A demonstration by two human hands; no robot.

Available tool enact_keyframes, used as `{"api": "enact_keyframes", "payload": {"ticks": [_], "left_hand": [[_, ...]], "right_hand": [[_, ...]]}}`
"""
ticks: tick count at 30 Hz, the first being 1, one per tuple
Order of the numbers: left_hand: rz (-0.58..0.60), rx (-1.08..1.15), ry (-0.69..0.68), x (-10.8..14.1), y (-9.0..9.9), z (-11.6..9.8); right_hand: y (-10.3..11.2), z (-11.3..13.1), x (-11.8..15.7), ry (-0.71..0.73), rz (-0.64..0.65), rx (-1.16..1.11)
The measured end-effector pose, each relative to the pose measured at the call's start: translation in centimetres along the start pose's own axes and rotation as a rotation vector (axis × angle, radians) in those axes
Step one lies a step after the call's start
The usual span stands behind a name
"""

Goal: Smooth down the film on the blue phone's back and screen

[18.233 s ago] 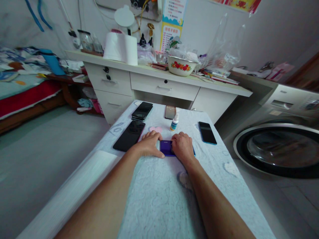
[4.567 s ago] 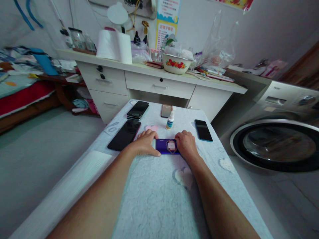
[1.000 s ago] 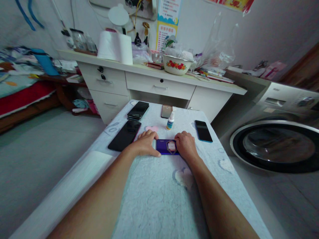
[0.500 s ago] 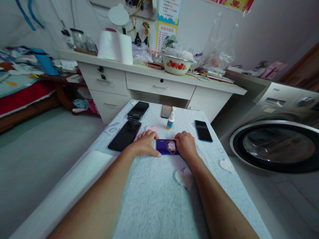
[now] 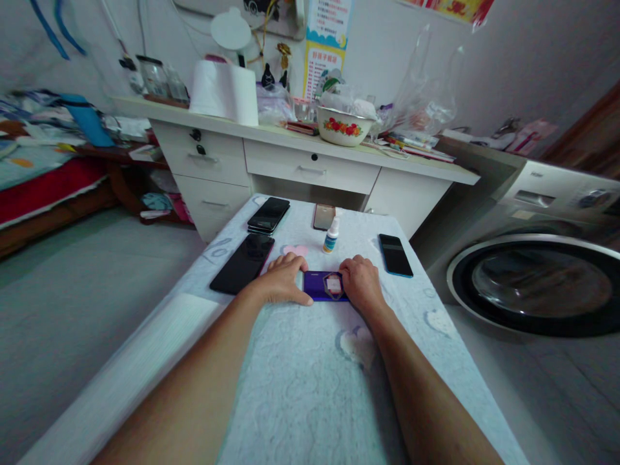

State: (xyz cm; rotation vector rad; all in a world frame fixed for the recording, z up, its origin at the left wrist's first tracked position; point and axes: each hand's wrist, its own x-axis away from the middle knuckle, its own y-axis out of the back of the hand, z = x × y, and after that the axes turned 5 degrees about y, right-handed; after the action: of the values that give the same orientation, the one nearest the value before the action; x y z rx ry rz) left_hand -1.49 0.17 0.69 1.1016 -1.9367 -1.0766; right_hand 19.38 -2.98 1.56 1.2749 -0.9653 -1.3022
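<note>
A purple phone (image 5: 316, 284) lies crosswise on the cloth-covered table, its back facing up, with a hexagonal frame around a pale square on it. My left hand (image 5: 285, 278) curves around the left end, thumb at the near edge and fingers at the far edge. Over the right end, my right hand (image 5: 361, 281) grips with curled fingers and hides that end. Just beyond the phone stands a small white-capped bottle (image 5: 330, 237) with a blue and yellow label.
A large dark tablet (image 5: 243, 261) and stacked phones (image 5: 269, 214) lie left. Another phone (image 5: 323, 217) lies behind the bottle, and a blue-edged phone (image 5: 396, 254) at right. Beyond are a white desk (image 5: 310, 161) and a washing machine (image 5: 533, 258).
</note>
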Motion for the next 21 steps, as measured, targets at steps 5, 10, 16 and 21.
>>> {"api": "enact_keyframes", "payload": {"ticks": [5, 10, 16, 21], "left_hand": [[0.004, 0.008, 0.009, -0.02, 0.01, 0.02], [0.000, 0.008, 0.007, 0.02, 0.06, -0.08], [-0.003, 0.010, -0.012, -0.05, -0.04, 0.11], [-0.005, 0.003, -0.014, -0.20, -0.17, 0.34]], "right_hand": [[0.09, 0.10, -0.03, -0.007, 0.017, 0.032], [0.16, 0.14, -0.01, -0.010, 0.015, 0.033], [0.11, -0.24, -0.02, -0.034, -0.008, 0.014], [0.07, -0.68, -0.08, -0.059, -0.018, 0.025]]}}
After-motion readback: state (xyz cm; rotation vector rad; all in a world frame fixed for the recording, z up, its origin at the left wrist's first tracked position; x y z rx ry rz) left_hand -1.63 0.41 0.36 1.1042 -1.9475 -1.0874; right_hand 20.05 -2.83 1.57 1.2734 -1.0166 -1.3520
